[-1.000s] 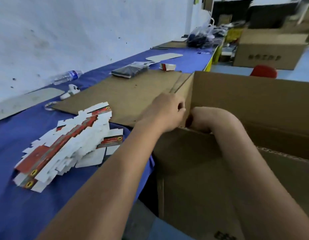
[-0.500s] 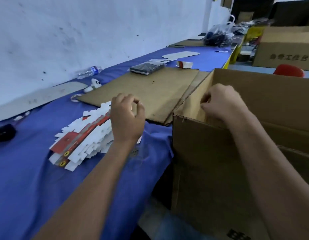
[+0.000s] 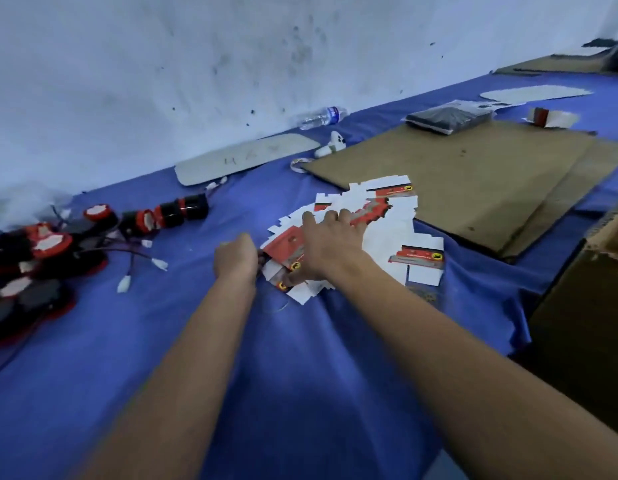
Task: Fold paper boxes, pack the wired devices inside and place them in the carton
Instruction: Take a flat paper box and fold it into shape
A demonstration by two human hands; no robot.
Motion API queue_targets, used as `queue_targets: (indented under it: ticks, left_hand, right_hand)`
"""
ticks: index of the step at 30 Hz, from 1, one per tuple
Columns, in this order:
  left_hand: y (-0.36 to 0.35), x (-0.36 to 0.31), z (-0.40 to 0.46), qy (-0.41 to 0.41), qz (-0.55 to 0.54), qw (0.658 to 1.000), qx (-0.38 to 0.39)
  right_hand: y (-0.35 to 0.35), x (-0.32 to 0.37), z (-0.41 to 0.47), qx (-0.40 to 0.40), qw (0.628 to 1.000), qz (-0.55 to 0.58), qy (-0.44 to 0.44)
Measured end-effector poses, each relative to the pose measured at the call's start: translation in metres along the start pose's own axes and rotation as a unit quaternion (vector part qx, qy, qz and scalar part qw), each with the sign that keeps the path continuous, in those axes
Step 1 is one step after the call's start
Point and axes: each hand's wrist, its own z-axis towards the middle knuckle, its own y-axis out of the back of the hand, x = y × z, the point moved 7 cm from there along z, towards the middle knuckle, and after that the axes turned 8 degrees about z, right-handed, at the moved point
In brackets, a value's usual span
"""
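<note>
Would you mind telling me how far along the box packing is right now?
Done: no folded box is visible. In hand: the left hand grips the edge of the flat box blanks while the right hand presses on them. Left: folding, packing the wired devices, loading the carton.

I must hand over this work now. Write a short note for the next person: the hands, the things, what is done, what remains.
Left hand: curled at the near-left edge of the flat box blanks; its grip is unclear.
Right hand: fingers spread flat on the pile.
Wired devices: heaped at the left on the blue cloth.
Carton: at the right edge, inside not visible.
Done: no folded box in view.
Left: take a blank, fold it, pack a device, put it in the carton.
</note>
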Motion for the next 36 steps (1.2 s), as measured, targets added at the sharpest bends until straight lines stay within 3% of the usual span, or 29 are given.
queue_targets:
  ticks: [5,8,10,13,15,17,21,23,26,31,32,34,36]
  left_hand:
    - [-0.012,-0.010,-0.016,-0.029,-0.113,0.993,0.028]
    - [-0.012,-0.018,-0.029,-0.077,-0.196,0.974,0.078]
    - [-0.005,-0.026,-0.037,-0.143,-0.177,0.964,0.137]
    - [0.020,-0.044,-0.045,-0.255,-0.131,0.938,0.195]
    - [0.045,-0.055,-0.046,-0.291,-0.130,0.929,0.190]
    - [0.070,-0.057,-0.044,-0.289,-0.134,0.934,0.162]
    - [0.108,-0.040,-0.044,-0.297,-0.090,0.938,0.156]
    - [0.131,-0.026,-0.046,-0.316,-0.066,0.932,0.167]
    - [0.166,-0.001,-0.043,-0.312,-0.048,0.939,0.137]
    - [0.215,0.048,-0.031,-0.224,-0.181,0.956,0.048]
    - [0.226,0.052,-0.029,-0.218,-0.217,0.951,0.026]
    - [0.239,0.058,-0.024,-0.201,-0.271,0.941,0.003]
    - [0.244,0.058,-0.020,-0.196,-0.299,0.934,0.004]
  right_hand:
    - [0.012,-0.017,0.005,-0.019,0.996,0.074,-0.036]
    - [0.039,-0.012,0.000,-0.072,0.982,0.175,-0.015]
    - [0.050,-0.003,-0.004,-0.063,0.929,0.364,0.019]
    - [0.041,0.024,-0.007,0.087,0.800,0.593,0.030]
    - [0.030,0.044,-0.009,0.156,0.776,0.611,0.036]
    - [0.019,0.063,-0.012,0.170,0.759,0.627,0.046]
    - [-0.013,0.104,-0.021,0.249,0.619,0.745,0.033]
    - [-0.031,0.127,-0.027,0.269,0.587,0.763,0.023]
    - [-0.056,0.155,-0.038,0.283,0.615,0.736,0.017]
    - [-0.068,0.204,-0.032,0.248,0.747,0.610,0.092]
    - [-0.065,0.212,-0.021,0.210,0.773,0.590,0.100]
    - [-0.052,0.215,0.011,0.058,0.854,0.500,0.131]
    - [-0.038,0.219,0.045,-0.099,0.936,0.292,0.172]
